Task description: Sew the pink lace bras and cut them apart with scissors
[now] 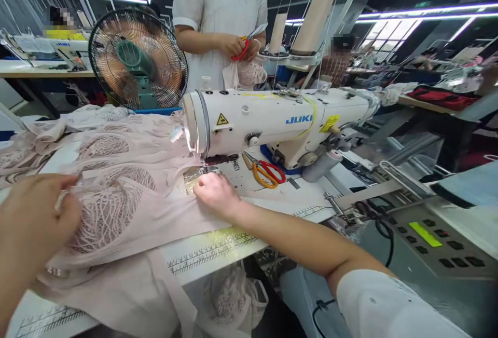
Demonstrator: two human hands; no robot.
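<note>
At the left end of the white desk [280, 198], my left grip [35, 218] is blurred over the near garment, thumb and fingers curled toward each other; I cannot tell whether they pinch the cloth. Beyond it lies a heap of pale pink garments [23, 153]. Just right of my thumb, the lace cup [112, 211] of the near garment lies flat on the desk, its smooth cloth running toward the needle. Behind the cloth stands a round fan [134, 57] with a green hub. A printed ruler strip [210, 252] runs along my side of the desk. My right grip [218, 195] rests close under the needle area, fingers folded in at the cloth's edge; whether they grasp it I cannot tell. Behind the JUKI sewing machine [249, 120], a co-worker in a white shirt [200, 11] holds red-handled scissors [241, 50] and a lace piece [251, 73]. Orange-and-red-handled scissors [266, 174] lie beside the machine's base, then a grey thread cone [322, 165], and at far right a control panel [439, 244] with a lit green display.
</note>
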